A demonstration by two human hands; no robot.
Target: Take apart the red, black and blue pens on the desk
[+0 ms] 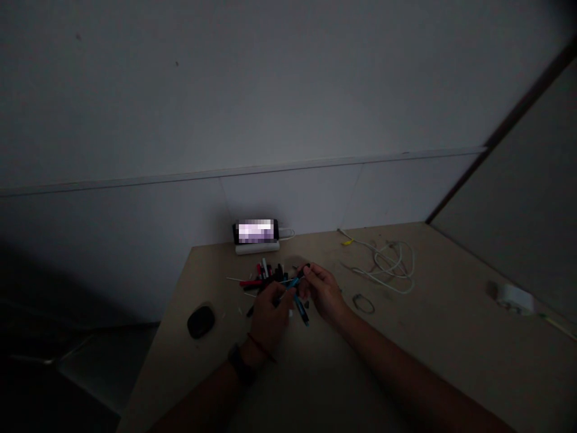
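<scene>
Between my two hands is a slim blue pen [294,282] with a dark end. My left hand [269,316] is closed around its lower part, and a dark watch and a thin band are on that wrist. My right hand [323,293] pinches the dark end with thumb and fingers. Just below, a second blue-and-black pen [301,310] lies slanted on the table. Behind my left hand is a loose heap of pens and pen parts [265,272], red, black and white, partly hidden by the fingers. Dim light blurs the small details.
A lit phone [256,231] leans on a white stand [257,248] by the wall. On the table [433,361] lie a dark rounded case [201,322] at left, a tangled white cable [383,264], a small loop [363,304] and a white power adapter [514,299] at right.
</scene>
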